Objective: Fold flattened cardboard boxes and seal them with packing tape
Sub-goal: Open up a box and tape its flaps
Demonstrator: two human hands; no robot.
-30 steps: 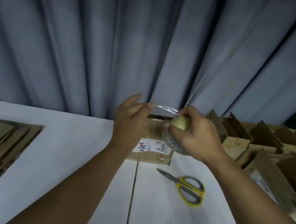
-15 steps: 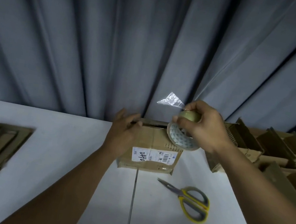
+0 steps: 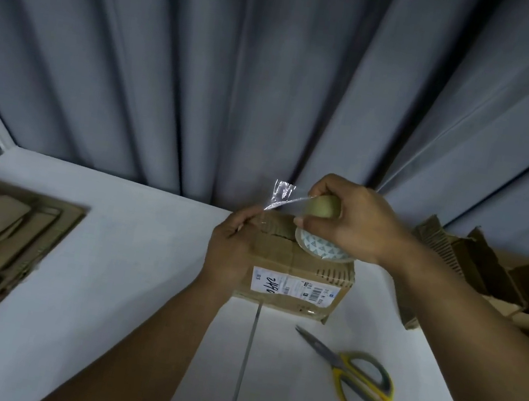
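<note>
the box (image 3: 296,274) stands on the white table (image 3: 127,248) near the curtain (image 3: 275,80), label side toward the camera, with a dark gap (image 3: 273,234) showing between its top flaps. the left hand (image 3: 230,254) grips its top left corner, fingers curled over the edge just where the low end of the clear tape strip (image 3: 283,194) comes down; whether they pin the tape itself i cannot tell. the right hand (image 3: 356,222) holds the tape roll (image 3: 318,247) just above the box's top right, fingers and thumb wrapped round it, the strip stretched between roll and left hand with a loose piece sticking up

risks, as i judge them: that loose piece could fold back and stick to itself or to the fingers, wasting the length. if the roll is pulled off-line the strip may land beside the gap, not over it, or wrinkle. the scissors (image 3: 356,378) lie well apart toward the camera, so cutting needs a free hand, and slack tape may curl meanwhile
</note>
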